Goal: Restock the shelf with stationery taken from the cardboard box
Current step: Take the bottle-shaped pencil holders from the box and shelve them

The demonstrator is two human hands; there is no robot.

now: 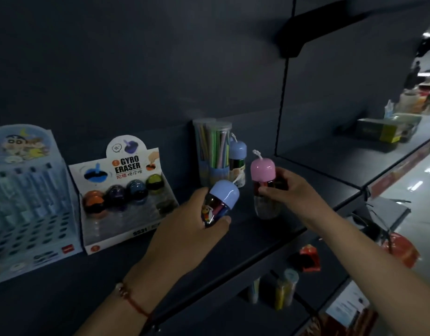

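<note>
Dark shelf (269,241), eraser box (126,197), tube (212,152) behind capsules (221,202)

Three capsule cases (223,200) — two blue-capped, one pink; two display boxes (126,197).

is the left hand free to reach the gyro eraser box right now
Probably not as it stands. The left hand already grips a blue-capped capsule, so its fingers are occupied. The gyro eraser box sits just to its left on the shelf, with nothing between them.
</note>
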